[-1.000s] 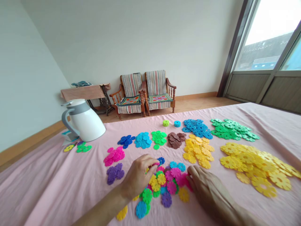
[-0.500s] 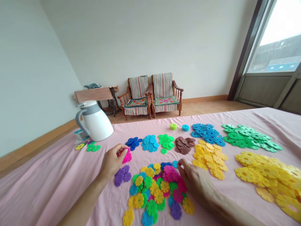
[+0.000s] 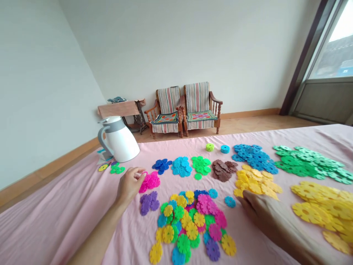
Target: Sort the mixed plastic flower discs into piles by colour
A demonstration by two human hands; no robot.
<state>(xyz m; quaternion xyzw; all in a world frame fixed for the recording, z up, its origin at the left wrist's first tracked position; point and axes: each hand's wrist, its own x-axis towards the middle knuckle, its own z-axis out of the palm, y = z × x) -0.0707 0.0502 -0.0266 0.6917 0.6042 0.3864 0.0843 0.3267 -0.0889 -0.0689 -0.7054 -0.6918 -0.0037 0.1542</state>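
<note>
The person's left hand (image 3: 129, 184) reaches out over a pink tablecloth (image 3: 68, 209). Its bent fingers (image 3: 137, 172) touch the near-left edge of a small heap of magenta plastic flower-shaped discs (image 3: 151, 181). One magenta disc lies right at the fingertips, but it cannot be told whether the hand pinches it or only touches it. The right hand (image 3: 264, 215) lies flat on the cloth with the palm down, the fingers stretched and loose, and it grips nothing. Its fingertips are near a single light-blue flower disc (image 3: 230, 201) without touching it, and just beside a heap of orange-yellow discs (image 3: 257, 182). Between the two hands lies a mixed heap of discs in many colours (image 3: 190, 224). A small purple heap (image 3: 149, 201) lies beside the magenta one, on the side nearer to the person and close to the left wrist. Farther back there is a row of sorted heaps: a dark blue heap (image 3: 162, 165), a light-blue heap (image 3: 181, 166), a bright green heap (image 3: 201, 164) and a brown heap (image 3: 223, 170). At the right are three bigger heaps: a big blue heap (image 3: 255, 156), a big green heap (image 3: 309, 162) and a big yellow heap (image 3: 325, 206). A white plastic jug with a grey handle (image 3: 120, 140) stands at the far left of the table.
</note>
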